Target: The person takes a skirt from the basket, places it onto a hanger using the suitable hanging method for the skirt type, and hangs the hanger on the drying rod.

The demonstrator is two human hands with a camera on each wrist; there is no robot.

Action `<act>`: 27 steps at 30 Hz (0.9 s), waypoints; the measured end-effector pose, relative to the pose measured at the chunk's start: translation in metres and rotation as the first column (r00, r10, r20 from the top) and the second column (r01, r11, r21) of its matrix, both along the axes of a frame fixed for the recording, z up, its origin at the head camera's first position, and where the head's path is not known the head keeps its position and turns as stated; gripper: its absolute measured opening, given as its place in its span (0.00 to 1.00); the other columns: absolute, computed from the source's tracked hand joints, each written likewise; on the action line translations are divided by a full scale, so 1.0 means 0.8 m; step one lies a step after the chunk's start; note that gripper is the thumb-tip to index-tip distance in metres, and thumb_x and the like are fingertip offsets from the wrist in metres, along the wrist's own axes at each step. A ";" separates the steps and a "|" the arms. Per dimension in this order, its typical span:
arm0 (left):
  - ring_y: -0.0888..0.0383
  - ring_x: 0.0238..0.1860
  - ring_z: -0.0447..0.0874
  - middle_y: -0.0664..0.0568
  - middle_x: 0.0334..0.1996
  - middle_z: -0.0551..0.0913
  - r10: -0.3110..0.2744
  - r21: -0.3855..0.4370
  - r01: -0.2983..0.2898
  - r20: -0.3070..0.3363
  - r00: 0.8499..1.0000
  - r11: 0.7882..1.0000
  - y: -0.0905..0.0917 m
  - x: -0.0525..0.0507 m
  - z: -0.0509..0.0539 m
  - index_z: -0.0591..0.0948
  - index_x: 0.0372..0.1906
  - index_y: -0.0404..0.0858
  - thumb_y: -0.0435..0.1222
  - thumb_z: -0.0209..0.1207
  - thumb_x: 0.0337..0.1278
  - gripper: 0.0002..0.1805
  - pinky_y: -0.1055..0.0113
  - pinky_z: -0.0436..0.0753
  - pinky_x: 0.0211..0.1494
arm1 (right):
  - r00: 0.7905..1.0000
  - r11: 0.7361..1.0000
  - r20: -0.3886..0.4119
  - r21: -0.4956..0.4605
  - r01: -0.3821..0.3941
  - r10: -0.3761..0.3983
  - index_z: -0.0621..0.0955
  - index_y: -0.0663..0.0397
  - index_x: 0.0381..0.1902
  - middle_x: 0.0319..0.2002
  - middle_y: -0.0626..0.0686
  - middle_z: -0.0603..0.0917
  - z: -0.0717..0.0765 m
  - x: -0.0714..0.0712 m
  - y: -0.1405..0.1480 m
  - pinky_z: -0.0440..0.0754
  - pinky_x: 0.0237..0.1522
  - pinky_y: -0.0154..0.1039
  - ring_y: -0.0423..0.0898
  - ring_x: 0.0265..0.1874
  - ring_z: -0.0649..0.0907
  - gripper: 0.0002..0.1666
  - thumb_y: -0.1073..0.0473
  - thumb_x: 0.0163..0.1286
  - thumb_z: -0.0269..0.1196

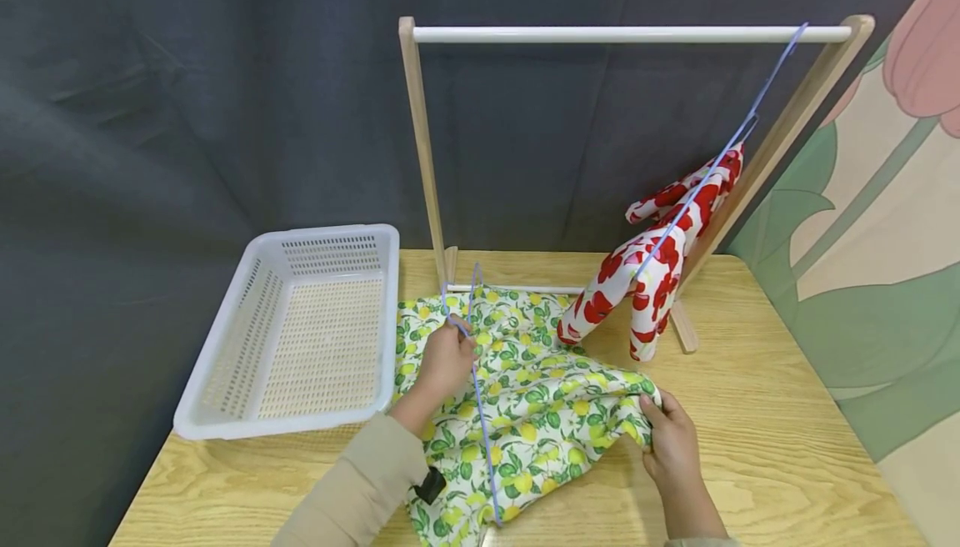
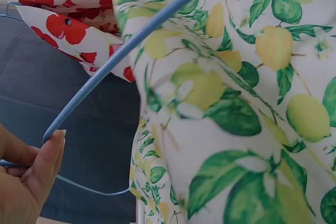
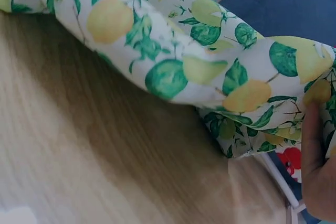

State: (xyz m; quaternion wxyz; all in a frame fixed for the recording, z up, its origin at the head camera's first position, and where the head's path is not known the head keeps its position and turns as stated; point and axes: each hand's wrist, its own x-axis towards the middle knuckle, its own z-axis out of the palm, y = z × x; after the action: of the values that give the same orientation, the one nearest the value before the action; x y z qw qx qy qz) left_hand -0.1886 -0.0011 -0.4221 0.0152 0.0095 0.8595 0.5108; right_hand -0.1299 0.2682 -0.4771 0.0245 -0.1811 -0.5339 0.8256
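Observation:
A lemon-print garment (image 1: 532, 397) in white, yellow and green lies spread and rumpled on the table. My left hand (image 1: 446, 359) pinches a blue hanger (image 1: 483, 430) near its hook end, and the hanger lies over the fabric. In the left wrist view the thumb and fingers (image 2: 47, 161) close on the bend of the blue hanger. My right hand (image 1: 671, 439) grips the garment's right edge and lifts it off the wood, with the fabric drooping between the hands. The right wrist view shows the raised fold, with fingers partly hidden by the cloth.
Behind the garment stands a wooden rack with a white bar (image 1: 630, 34). A red-flowered garment (image 1: 660, 280) hangs at its right end on another blue hanger (image 1: 765, 88). A white perforated basket (image 1: 393, 313) sits at the left on the wooden table (image 1: 780, 447).

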 end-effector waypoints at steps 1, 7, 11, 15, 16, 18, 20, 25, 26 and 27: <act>0.50 0.28 0.79 0.37 0.32 0.76 0.000 0.010 0.000 0.000 1.000 1.000 0.000 0.000 0.002 0.71 0.40 0.26 0.25 0.44 0.57 0.08 0.73 0.77 0.24 | 0.999 1.000 0.039 0.003 0.007 -0.007 0.78 0.44 0.28 0.29 0.44 0.75 0.001 0.001 0.001 0.76 0.28 0.26 0.35 0.25 0.78 0.08 0.62 0.62 0.53; 0.49 0.28 0.79 0.37 0.32 0.75 -0.009 0.077 0.008 0.005 1.000 0.997 -0.005 -0.002 0.004 0.70 0.42 0.26 0.25 0.46 0.56 0.09 0.73 0.78 0.25 | 0.982 0.988 0.191 0.155 -0.023 -0.007 0.69 0.56 0.41 0.29 0.43 0.74 -0.007 0.002 0.007 0.76 0.32 0.26 0.34 0.26 0.77 0.07 0.62 0.66 0.48; 0.49 0.30 0.78 0.36 0.33 0.74 -0.012 0.135 0.008 0.033 0.999 0.991 -0.009 -0.006 0.004 0.69 0.42 0.27 0.25 0.47 0.56 0.09 0.72 0.78 0.27 | 0.977 0.969 0.209 0.246 -0.024 -0.029 0.66 0.64 0.45 0.28 0.43 0.74 -0.017 0.003 0.010 0.77 0.33 0.28 0.34 0.26 0.78 0.12 0.64 0.65 0.48; 0.52 0.30 0.77 0.35 0.35 0.73 -0.012 0.243 -0.010 0.088 0.996 0.970 -0.011 -0.009 0.007 0.69 0.40 0.28 0.26 0.47 0.56 0.07 0.70 0.79 0.29 | 0.974 0.955 0.221 0.296 -0.017 -0.051 0.66 0.67 0.46 0.27 0.44 0.74 -0.029 0.003 0.013 0.77 0.32 0.30 0.35 0.25 0.78 0.15 0.65 0.63 0.51; 0.52 0.30 0.77 0.35 0.35 0.73 -0.014 0.271 -0.014 0.100 0.995 0.963 -0.012 -0.010 0.008 0.69 0.40 0.27 0.26 0.48 0.56 0.07 0.69 0.79 0.30 | 0.973 0.952 0.224 0.304 -0.019 -0.052 0.66 0.68 0.46 0.26 0.44 0.74 -0.032 0.004 0.014 0.78 0.31 0.30 0.35 0.24 0.78 0.16 0.65 0.62 0.51; 0.54 0.29 0.76 0.35 0.35 0.73 -0.019 0.304 -0.016 0.112 0.994 0.953 -0.012 -0.011 0.010 0.69 0.40 0.26 0.26 0.48 0.56 0.07 0.67 0.79 0.30 | 0.973 0.948 0.226 0.317 -0.021 -0.054 0.66 0.69 0.46 0.26 0.44 0.74 -0.038 0.004 0.016 0.78 0.30 0.30 0.35 0.24 0.78 0.17 0.64 0.62 0.52; 0.54 0.29 0.77 0.36 0.34 0.73 -0.015 0.313 -0.023 0.118 0.993 0.949 -0.013 -0.012 0.012 0.69 0.39 0.26 0.27 0.48 0.56 0.07 0.67 0.79 0.31 | 0.971 0.943 0.230 0.331 -0.018 -0.063 0.66 0.69 0.46 0.25 0.43 0.74 -0.041 0.005 0.017 0.78 0.28 0.30 0.35 0.23 0.78 0.17 0.64 0.61 0.54; 0.48 0.33 0.77 0.38 0.34 0.73 0.003 0.329 -0.047 0.135 0.991 0.943 -0.013 -0.013 0.017 0.69 0.39 0.29 0.28 0.48 0.57 0.07 0.67 0.79 0.31 | 0.970 0.928 0.235 0.373 -0.026 -0.067 0.66 0.71 0.47 0.24 0.43 0.75 -0.047 0.008 0.019 0.78 0.27 0.30 0.35 0.22 0.77 0.20 0.65 0.59 0.55; 0.47 0.34 0.77 0.38 0.35 0.73 0.001 0.330 -0.045 0.132 0.991 0.943 -0.014 -0.014 0.018 0.69 0.39 0.29 0.28 0.48 0.57 0.07 0.67 0.79 0.31 | 0.969 0.922 0.239 0.386 -0.032 -0.067 0.66 0.71 0.48 0.24 0.44 0.75 -0.048 0.008 0.020 0.78 0.27 0.30 0.35 0.22 0.77 0.20 0.65 0.59 0.55; 0.45 0.35 0.76 0.37 0.35 0.73 -0.002 0.335 -0.041 0.128 0.992 0.941 -0.014 -0.014 0.019 0.69 0.40 0.29 0.28 0.47 0.57 0.07 0.67 0.79 0.31 | 0.968 0.916 0.242 0.400 -0.042 -0.062 0.65 0.72 0.48 0.24 0.44 0.75 -0.049 0.008 0.021 0.78 0.27 0.30 0.36 0.21 0.77 0.21 0.65 0.59 0.55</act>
State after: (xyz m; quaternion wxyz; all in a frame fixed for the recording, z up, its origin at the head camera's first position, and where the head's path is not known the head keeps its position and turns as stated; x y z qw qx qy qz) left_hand -0.1997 -0.0120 -0.4070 0.0626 -0.0290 0.7568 0.6500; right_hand -0.1231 0.2846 -0.5159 -0.0019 -0.2772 -0.6898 0.6688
